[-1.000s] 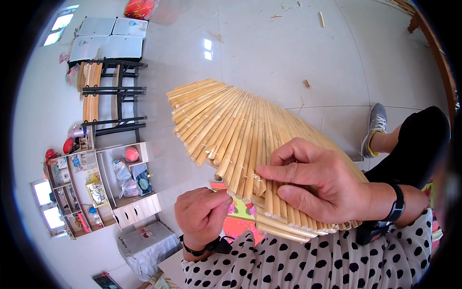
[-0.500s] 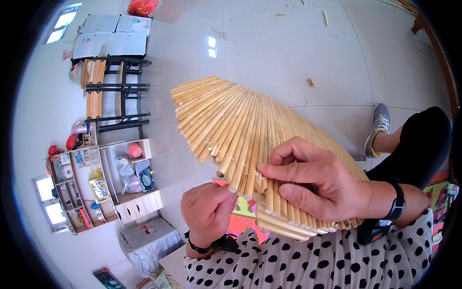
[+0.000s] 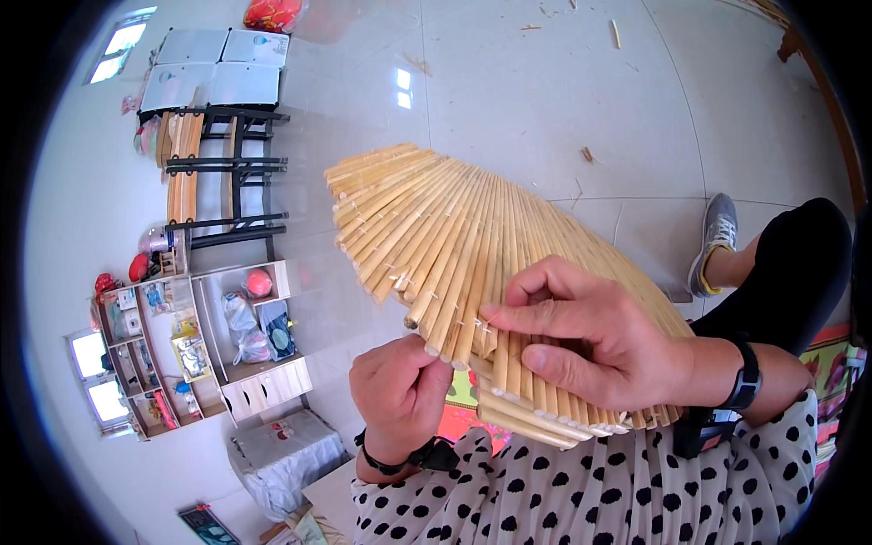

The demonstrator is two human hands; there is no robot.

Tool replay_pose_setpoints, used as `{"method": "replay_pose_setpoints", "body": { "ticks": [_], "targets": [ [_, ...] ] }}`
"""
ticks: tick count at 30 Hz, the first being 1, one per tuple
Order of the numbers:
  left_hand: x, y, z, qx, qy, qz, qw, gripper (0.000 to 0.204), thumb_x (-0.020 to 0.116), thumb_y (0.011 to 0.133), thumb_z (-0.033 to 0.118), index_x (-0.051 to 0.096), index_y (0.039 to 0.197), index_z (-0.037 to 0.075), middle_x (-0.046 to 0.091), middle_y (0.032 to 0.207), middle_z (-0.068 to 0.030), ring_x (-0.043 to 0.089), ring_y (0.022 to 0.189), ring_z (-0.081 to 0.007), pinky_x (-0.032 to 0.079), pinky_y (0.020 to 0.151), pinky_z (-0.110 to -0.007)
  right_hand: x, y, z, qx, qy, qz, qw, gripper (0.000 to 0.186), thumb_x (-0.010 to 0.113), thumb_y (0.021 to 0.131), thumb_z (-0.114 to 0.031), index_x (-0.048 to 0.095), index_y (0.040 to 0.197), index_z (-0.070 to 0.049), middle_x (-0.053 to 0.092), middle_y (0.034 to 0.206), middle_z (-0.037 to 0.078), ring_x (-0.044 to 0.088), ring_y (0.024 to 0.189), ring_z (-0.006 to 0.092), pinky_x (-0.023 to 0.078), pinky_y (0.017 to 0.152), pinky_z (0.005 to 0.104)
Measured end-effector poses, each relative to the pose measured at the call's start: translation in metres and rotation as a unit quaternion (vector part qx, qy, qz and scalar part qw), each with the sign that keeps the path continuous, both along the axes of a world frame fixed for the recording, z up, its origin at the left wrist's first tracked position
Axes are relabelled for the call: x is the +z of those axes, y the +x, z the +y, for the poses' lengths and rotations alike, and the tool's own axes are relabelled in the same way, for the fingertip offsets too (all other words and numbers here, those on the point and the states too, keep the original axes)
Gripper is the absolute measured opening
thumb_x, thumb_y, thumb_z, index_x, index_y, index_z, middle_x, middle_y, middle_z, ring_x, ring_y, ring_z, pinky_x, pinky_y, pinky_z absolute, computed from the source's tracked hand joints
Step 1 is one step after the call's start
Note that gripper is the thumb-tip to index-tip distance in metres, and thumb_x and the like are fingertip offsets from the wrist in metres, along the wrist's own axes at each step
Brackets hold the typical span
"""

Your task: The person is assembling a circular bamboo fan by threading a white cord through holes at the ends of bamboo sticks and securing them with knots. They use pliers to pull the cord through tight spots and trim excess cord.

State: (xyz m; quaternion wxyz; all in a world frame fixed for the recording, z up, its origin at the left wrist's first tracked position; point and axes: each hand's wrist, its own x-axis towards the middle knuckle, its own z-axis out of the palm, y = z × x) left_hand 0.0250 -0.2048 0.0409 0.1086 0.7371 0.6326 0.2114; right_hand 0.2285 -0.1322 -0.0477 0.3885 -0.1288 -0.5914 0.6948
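Note:
A mat of pale yellow reed sticks (image 3: 454,218), tied together by rows of thin white string, fans out across my lap, and part of it is folded under at the near side. My right hand (image 3: 595,331) lies over its near edge. The right thumb and index finger are pinched together at a white string knot on the sticks. Just left of there, my left hand (image 3: 395,386) is closed, with its thumb and forefinger against the cut end of a stick. Whatever those left fingers hold is hidden.
Pale floor tiles (image 3: 527,100) carry bits of stick and scraps. At the left stand black-framed folding furniture (image 3: 227,168), a shelf unit (image 3: 250,363) and a covered box (image 3: 286,454). A floral red cloth (image 3: 468,422) shows beneath the mat. My shoe (image 3: 718,241) is at the right.
My left hand has turned slightly and shifted a little right against the stick ends. My right hand's pinch has moved slightly left and up with the mat's edge.

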Motion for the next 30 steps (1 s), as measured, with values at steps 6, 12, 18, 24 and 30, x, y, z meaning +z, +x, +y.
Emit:
{"method": "replay_pose_setpoints", "body": {
  "ticks": [6, 12, 18, 24, 30],
  "targets": [
    [0.002, 0.008, -0.021, 0.116, -0.055, -0.118, 0.985, 0.009, 0.061, 0.087, -0.005, 0.057, 0.093, 0.0, 0.065, 0.068, -0.0098, 0.062, 0.054, -0.0154, 0.046, 0.051, -0.025, 0.001, 0.0, 0.003, -0.019, 0.069, 0.025, 0.997, 0.048, 0.07, 0.09, -0.021, 0.059, 0.126, 0.007, 0.055, 0.11, 0.017, 0.058, 0.095, 0.0261, 0.049, 0.081, 0.0321],
    [-0.001, 0.009, -0.019, 0.095, -0.038, -0.098, 0.99, 0.01, 0.06, 0.089, -0.005, 0.053, 0.095, 0.0, 0.066, 0.068, -0.0105, 0.066, 0.057, -0.0171, 0.048, 0.053, -0.026, 0.004, 0.002, 0.003, -0.012, 0.09, 0.013, 0.996, 0.053, 0.07, 0.09, -0.024, 0.057, 0.129, 0.009, 0.053, 0.112, 0.019, 0.056, 0.101, 0.0288, 0.047, 0.087, 0.0338],
    [-0.01, 0.023, -0.017, 0.113, 0.001, -0.132, 0.985, 0.014, 0.06, 0.088, -0.007, 0.049, 0.093, 0.0, 0.066, 0.068, -0.0111, 0.069, 0.058, -0.0179, 0.049, 0.052, -0.026, 0.004, 0.004, 0.0, -0.012, 0.098, 0.009, 0.995, 0.052, 0.069, 0.09, -0.022, 0.056, 0.129, 0.01, 0.052, 0.114, 0.019, 0.056, 0.102, 0.0292, 0.047, 0.088, 0.0333],
    [-0.012, 0.04, -0.013, 0.181, 0.026, -0.157, 0.971, 0.022, 0.058, 0.087, -0.011, 0.042, 0.095, 0.002, 0.061, 0.065, -0.0077, 0.064, 0.054, -0.015, 0.048, 0.052, -0.027, 0.004, 0.004, 0.0, -0.022, 0.104, 0.017, 0.994, 0.051, 0.068, 0.091, -0.02, 0.055, 0.129, 0.011, 0.052, 0.114, 0.02, 0.057, 0.101, 0.0288, 0.048, 0.086, 0.0328],
    [-0.012, 0.044, -0.011, 0.119, 0.05, -0.167, 0.977, 0.02, 0.051, 0.09, -0.01, 0.038, 0.099, 0.002, 0.061, 0.073, -0.0105, 0.06, 0.058, -0.0132, 0.045, 0.053, -0.026, 0.005, 0.002, -0.002, -0.026, 0.103, 0.015, 0.994, 0.051, 0.068, 0.091, -0.02, 0.055, 0.129, 0.011, 0.052, 0.114, 0.02, 0.057, 0.1, 0.0286, 0.049, 0.084, 0.0332]
  ]
}}
